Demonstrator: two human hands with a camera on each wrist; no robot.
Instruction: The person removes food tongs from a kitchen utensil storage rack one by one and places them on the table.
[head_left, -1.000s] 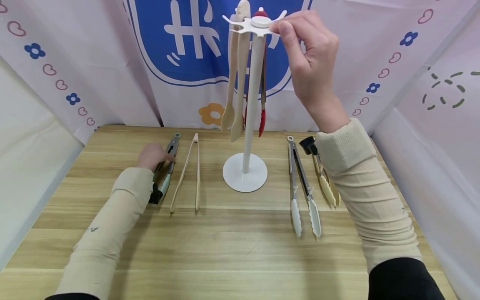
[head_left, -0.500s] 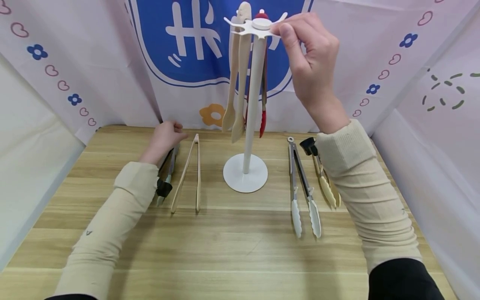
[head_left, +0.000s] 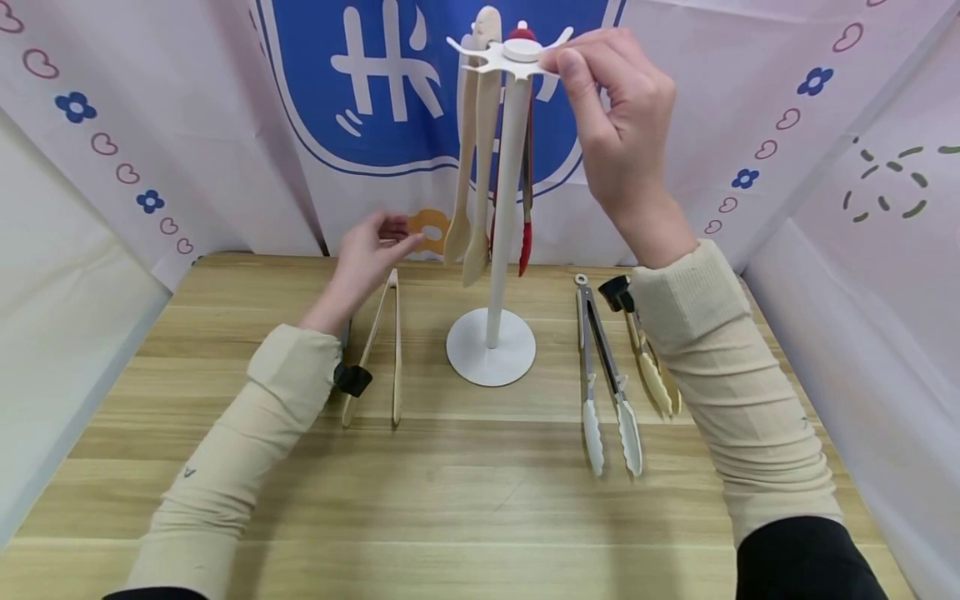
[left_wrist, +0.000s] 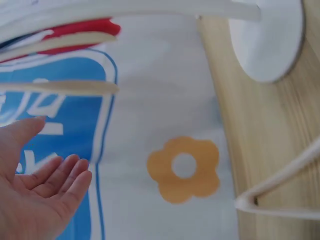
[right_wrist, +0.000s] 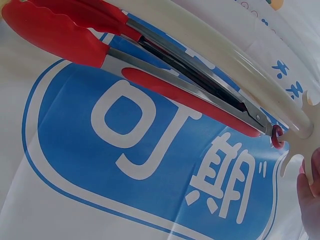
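Near the back of a wooden table point(head_left: 480, 500), white stand point(head_left: 507, 183) upright, round base point(head_left: 472, 367) flat on the wood, hooks spreading from the top. Right hand point(head_left: 626, 117) up at the stand's top, thumb and forefinger pinching its edge on the right side. Left hand point(head_left: 369, 258) raised over the back of the table, left of the stand and apart from it. Its fingers are loosely bent, thumb well away from them, palm bare, nothing gripped.

Two pairs hang from the stand: wooden tongs point(head_left: 483, 158) on the left side, tips down, and red tongs point(right_wrist: 190, 101) behind the pole, hung by a red ring, arms slightly spread.

On the table, left of the stand: a second wooden pair point(head_left: 397, 350), legs spread in a narrow V, hinge toward the back, close under the left hand as seen from above. Grey tongs point(head_left: 346, 333) just beside it, mostly hidden by the left wrist and sleeve point(head_left: 247, 442).

Right of the stand: white-tipped tongs point(head_left: 607, 346), spread, tips toward the person; cream-tipped tongs point(head_left: 655, 383) next to them, partly covered by the right sleeve point(head_left: 735, 392).

Cloth backdrop point(head_left: 277, 217) behind, blue sign with white characters, orange flower point(left_wrist: 167, 165) low down near the table's back edge.
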